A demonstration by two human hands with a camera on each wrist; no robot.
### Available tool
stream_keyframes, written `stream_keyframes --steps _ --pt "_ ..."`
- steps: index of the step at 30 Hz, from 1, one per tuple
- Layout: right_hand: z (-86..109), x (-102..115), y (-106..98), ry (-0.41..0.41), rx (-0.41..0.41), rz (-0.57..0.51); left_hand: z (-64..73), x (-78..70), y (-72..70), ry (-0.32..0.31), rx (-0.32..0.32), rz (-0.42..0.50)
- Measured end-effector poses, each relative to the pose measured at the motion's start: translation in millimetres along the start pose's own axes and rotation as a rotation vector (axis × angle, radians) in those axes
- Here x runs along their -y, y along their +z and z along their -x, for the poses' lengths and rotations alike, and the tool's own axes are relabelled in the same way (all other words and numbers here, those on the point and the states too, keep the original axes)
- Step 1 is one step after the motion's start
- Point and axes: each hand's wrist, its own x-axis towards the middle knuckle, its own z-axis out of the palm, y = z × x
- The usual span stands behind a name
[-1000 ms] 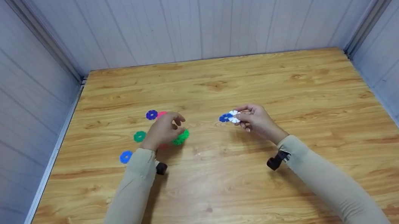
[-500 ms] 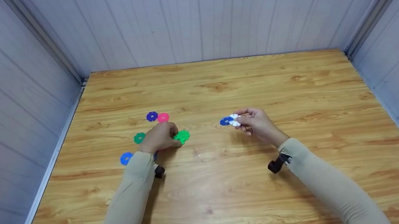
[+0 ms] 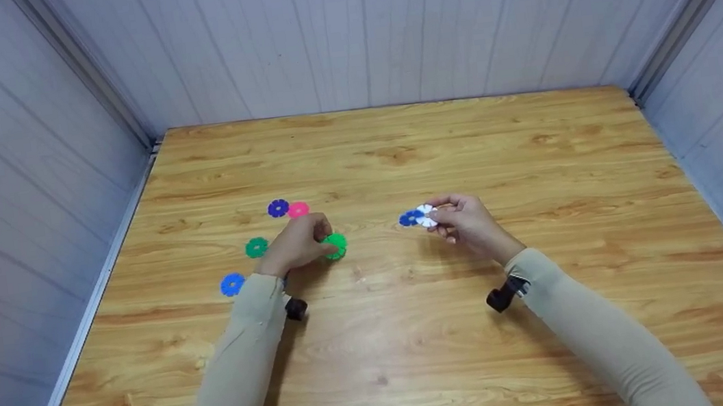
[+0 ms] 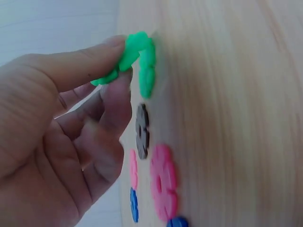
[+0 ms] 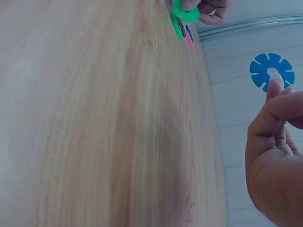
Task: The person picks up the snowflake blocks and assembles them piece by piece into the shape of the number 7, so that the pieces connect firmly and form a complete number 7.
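My left hand (image 3: 297, 244) pinches a bright green notched disc (image 4: 130, 56) between thumb and fingers, tilted just above the table. A second green disc (image 4: 147, 75) lies under it on the wood. To the right, my right hand (image 3: 467, 221) holds a white notched disc (image 3: 426, 216) by its edge. A blue notched disc (image 3: 410, 218) is joined to the white one and sticks out leftward, clear of the table. In the right wrist view this blue disc (image 5: 261, 73) faces the camera, and the fingers hide most of the white one.
Around my left hand lie a dark blue disc (image 3: 278, 208), a pink disc (image 3: 298, 209), a teal disc (image 3: 256, 247) and a lighter blue disc (image 3: 232, 284). A dark grey disc (image 4: 142, 131) and another pink disc (image 4: 164, 183) show below the left hand. Panel walls (image 3: 327, 35) enclose the wooden table (image 3: 378, 339).
My left hand has come down onto the green discs, taken hold of one and lifted it slightly. The right hand has stayed nearly still with the white and blue discs.
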Motion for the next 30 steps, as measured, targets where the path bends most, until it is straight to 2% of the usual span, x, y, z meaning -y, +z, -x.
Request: stream_keyframes --steps 9,15,17,24,30 --pt "1.1 -1 0 -0.012 0.001 -0.005 -2.7 -17.1 10.1 0.038 0.03 0.242" --pt "1.6 -2 1 -0.021 0.015 0.007 -5.5 -27.5 19.3 -0.007 0.048 0.44" --pt "1.2 -2 1 -0.026 0.019 0.008 -6.6 -29.7 22.1 -0.006 0.037 0.472" --pt "1.6 -4 0 -0.054 0.028 0.023 -10.0 -38.3 34.4 0.06 -0.001 0.557" --pt "1.8 -7 2 -0.079 0.058 0.042 -12.6 -42.8 42.2 0.063 -0.016 0.629"
